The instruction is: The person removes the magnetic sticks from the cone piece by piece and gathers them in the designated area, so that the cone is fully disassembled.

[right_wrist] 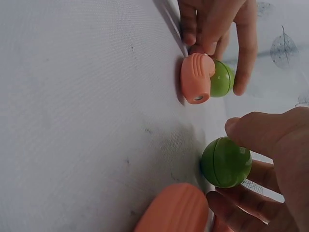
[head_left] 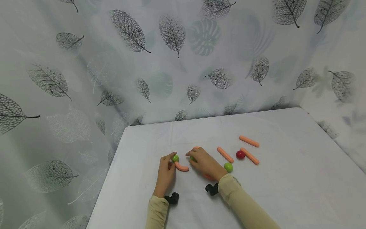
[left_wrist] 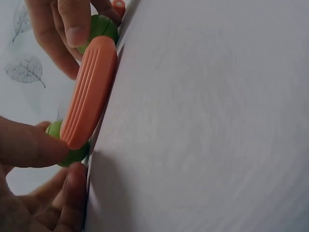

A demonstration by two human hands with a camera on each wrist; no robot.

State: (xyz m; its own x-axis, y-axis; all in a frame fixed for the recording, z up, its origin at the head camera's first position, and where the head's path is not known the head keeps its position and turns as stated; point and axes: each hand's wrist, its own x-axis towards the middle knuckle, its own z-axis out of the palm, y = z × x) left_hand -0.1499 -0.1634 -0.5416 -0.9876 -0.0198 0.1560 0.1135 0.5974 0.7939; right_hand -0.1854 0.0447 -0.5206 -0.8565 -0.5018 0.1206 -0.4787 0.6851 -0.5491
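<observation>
My left hand pinches a green ball on the white table, its thumb beside the end of a curved orange bar. Ball and bar touch at that end; grooves run along the bar in the left wrist view. To the right, my right hand has its thumb and fingers around a second green ball, apart from the bar's free end. That free end carries a small metallic dot in the right wrist view. Another curved orange bar lies close to the right hand, partly under the wrist in the head view.
Right of the hands lie several straight orange sticks, a red ball touching one stick, and another green ball. An orange piece shows just behind the right fingers. Leaf-printed curtains surround the white table.
</observation>
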